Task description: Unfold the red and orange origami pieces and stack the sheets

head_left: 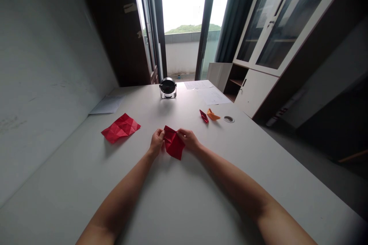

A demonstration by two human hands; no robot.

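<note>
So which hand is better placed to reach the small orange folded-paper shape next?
Right, probably: the right hand is nearer the small orange folded-paper shape, though it and the left hand both grip the creased red paper between them.

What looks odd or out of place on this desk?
The creased red paper sheet left of the hands looks crumpled, its edges lifting off the white table. Nothing looks spilled.

creased red paper between left hand and right hand, above a white table
</note>
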